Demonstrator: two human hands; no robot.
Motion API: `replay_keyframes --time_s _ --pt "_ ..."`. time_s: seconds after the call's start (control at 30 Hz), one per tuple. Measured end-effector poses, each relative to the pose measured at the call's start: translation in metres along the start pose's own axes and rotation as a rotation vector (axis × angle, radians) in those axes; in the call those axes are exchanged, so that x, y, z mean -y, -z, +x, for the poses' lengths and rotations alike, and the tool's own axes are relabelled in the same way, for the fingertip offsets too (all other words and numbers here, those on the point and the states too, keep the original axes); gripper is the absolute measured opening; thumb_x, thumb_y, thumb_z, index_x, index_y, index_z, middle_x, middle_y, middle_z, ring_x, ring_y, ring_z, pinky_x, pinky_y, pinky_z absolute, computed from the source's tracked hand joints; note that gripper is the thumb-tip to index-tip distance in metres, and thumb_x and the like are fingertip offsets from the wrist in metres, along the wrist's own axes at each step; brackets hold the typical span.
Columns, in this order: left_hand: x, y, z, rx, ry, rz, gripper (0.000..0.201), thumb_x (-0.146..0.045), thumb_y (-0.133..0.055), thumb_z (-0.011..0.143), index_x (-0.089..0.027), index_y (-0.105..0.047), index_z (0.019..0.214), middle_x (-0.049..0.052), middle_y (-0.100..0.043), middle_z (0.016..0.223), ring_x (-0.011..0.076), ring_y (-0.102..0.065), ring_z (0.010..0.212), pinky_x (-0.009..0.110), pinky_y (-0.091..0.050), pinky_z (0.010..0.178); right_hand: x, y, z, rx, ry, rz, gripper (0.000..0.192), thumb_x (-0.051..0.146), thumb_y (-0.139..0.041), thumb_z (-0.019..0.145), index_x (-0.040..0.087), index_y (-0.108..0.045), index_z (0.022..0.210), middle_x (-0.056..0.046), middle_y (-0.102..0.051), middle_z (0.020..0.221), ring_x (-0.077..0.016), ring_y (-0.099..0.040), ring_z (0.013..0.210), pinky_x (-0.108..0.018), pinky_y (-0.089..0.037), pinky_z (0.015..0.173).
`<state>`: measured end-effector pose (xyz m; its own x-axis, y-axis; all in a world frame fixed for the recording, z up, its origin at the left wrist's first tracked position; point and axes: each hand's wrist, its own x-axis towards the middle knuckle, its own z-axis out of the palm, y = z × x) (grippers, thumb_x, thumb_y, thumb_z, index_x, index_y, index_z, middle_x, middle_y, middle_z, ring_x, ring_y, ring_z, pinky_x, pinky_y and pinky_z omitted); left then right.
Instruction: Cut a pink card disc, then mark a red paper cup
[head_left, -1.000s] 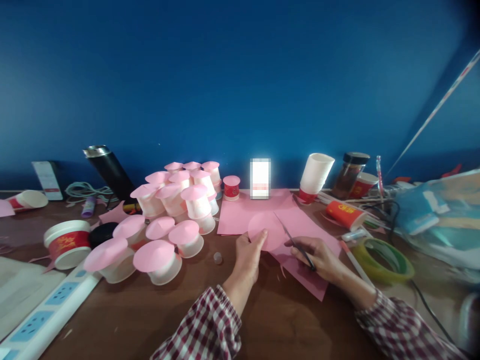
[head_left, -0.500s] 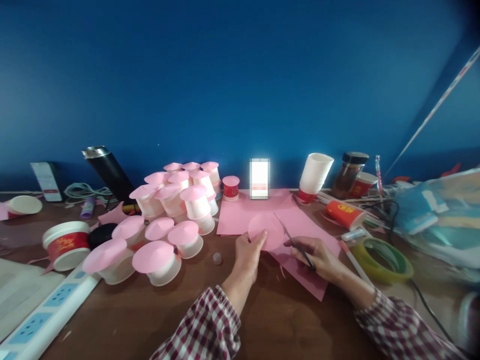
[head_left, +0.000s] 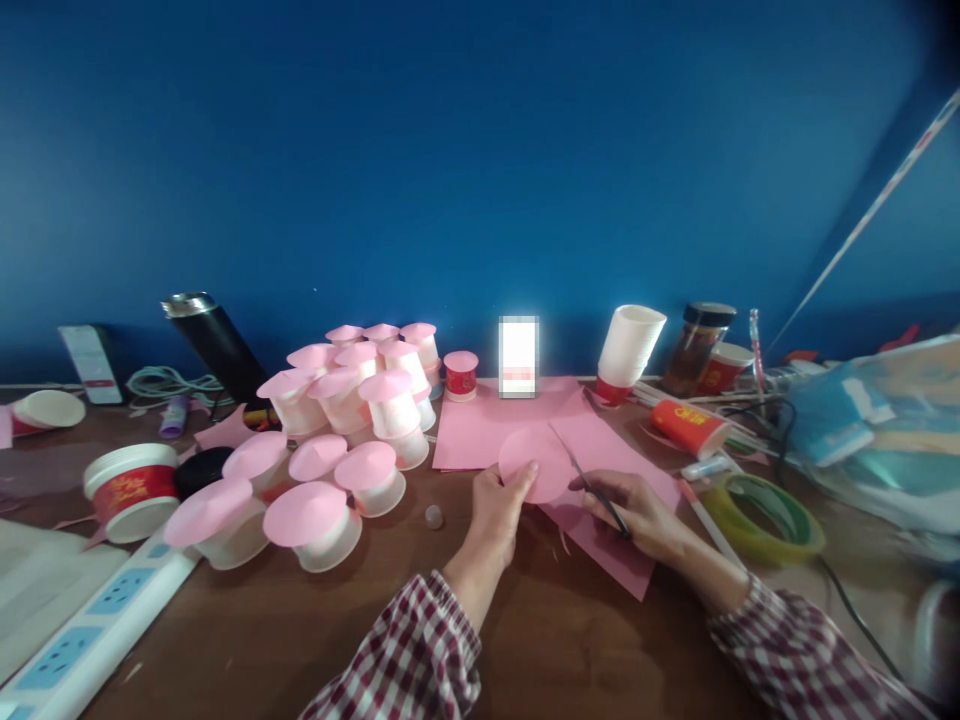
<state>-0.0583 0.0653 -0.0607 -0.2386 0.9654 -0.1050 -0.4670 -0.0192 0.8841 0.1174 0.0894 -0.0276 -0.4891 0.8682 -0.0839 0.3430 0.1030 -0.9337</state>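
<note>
A round pink paper disc (head_left: 536,463) is pinched in my left hand (head_left: 501,507), the thumb lying on top near its lower left edge. My right hand (head_left: 626,505) is closed around a pair of scissors (head_left: 600,490), whose blades point up and left beside the disc's right edge. Whether the blades touch the paper, I cannot tell. Beneath both hands lie pink paper sheets (head_left: 480,430), one of them angled toward me. To the left stand several paper cups with pink cone tops (head_left: 307,512), some of them stacked in pairs.
A power strip (head_left: 90,620) runs along the left front, near a red and white paper cup (head_left: 133,490). A black thermos (head_left: 214,345) leans behind. On the right are a roll of tape (head_left: 765,520), a cup stack (head_left: 630,350), a jar (head_left: 697,350) and a plastic bag (head_left: 885,430).
The pink disc has shifted very slightly to the right in my left hand, toward the scissors. My right hand looks nearly the same.
</note>
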Motion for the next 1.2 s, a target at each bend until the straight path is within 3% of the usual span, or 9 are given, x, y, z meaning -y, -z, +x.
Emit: replay_keyframes --time_s 0.4,1.2 --pt "-0.0024 -0.0019 -0.0007 -0.039 0.011 -0.047 0.040 -0.037 -0.077 0.064 -0.004 -0.068 0.085 0.015 -0.072 0.078 0.0207 -0.066 0.068 0.034 -0.052 0.068 -0.0033 0.0020 0.0014 0.000 0.033 -0.046 0.053 0.057 -0.057 0.076 0.009 -0.062 0.097 0.004 -0.043 0.054 -0.0085 -0.038 0.047 -0.022 -0.035 0.044" --pt "0.0004 0.0027 0.0058 -0.107 -0.024 -0.070 0.039 -0.039 -0.077 0.063 -0.007 -0.069 0.083 0.013 -0.072 0.076 0.0207 -0.066 0.068 0.031 -0.050 0.065 -0.0014 0.0000 0.0012 -0.012 0.013 -0.087 0.052 0.056 -0.059 0.074 0.009 -0.064 0.095 0.003 -0.045 0.055 -0.0087 -0.040 0.048 -0.021 -0.038 0.044"
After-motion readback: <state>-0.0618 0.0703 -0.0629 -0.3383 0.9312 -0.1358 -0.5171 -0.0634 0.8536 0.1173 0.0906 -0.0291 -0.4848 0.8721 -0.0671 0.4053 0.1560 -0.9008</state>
